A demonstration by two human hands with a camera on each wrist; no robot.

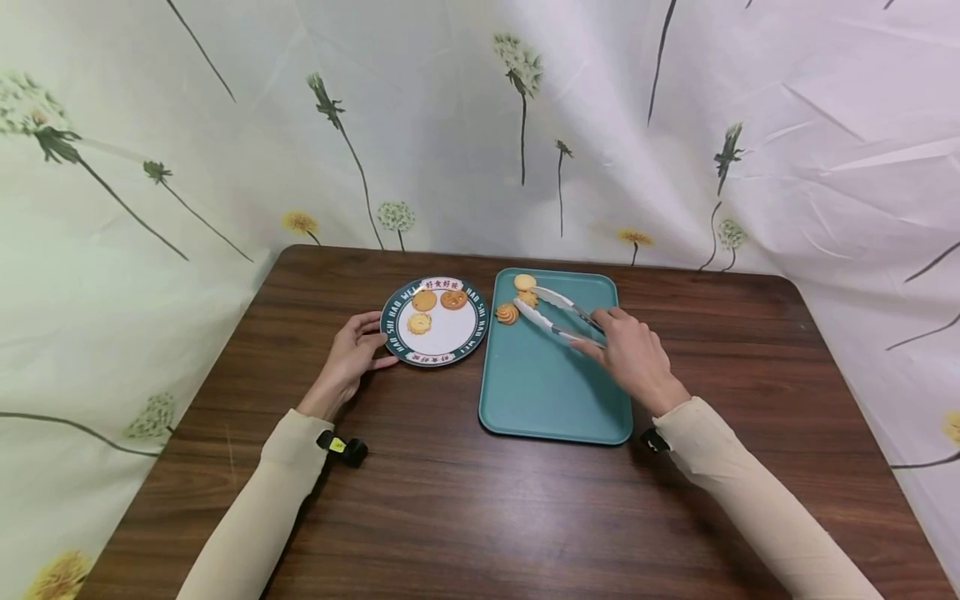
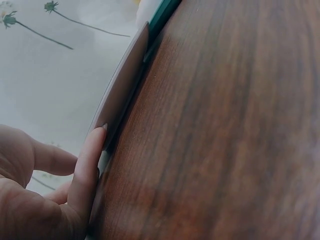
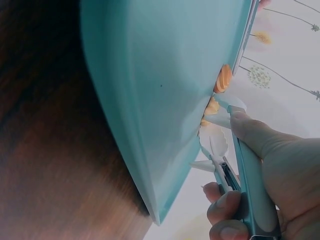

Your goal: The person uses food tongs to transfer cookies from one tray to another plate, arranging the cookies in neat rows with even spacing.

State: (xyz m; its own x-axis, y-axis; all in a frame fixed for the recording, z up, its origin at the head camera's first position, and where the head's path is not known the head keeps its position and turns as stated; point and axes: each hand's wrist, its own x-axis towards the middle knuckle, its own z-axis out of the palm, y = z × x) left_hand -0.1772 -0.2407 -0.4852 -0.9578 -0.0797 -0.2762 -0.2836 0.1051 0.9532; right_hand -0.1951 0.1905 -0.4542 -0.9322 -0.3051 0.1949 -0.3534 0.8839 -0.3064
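My left hand (image 1: 351, 354) holds the left rim of a round plate (image 1: 481, 312) with a dark green lettered border; its thumb and fingers are spread along that edge. Three cookies lie on the plate: a plain round one (image 1: 423, 301), a pretzel-shaped one (image 1: 453, 299) and a flower-shaped one (image 1: 419, 323). Over the teal tray (image 1: 555, 400) my right hand (image 1: 636, 354) grips tongs (image 1: 558, 329). The tongs' white tips stand apart, near a flower-shaped cookie (image 1: 528, 297). Beside it on the tray are a round pale cookie (image 1: 524, 282) and a swirled cookie (image 1: 507, 313).
Plate and tray stand side by side on a dark wooden table (image 1: 465, 508), close together. Behind the table hangs a white cloth (image 1: 450, 125) printed with dandelions. Each wrist carries a small black camera.
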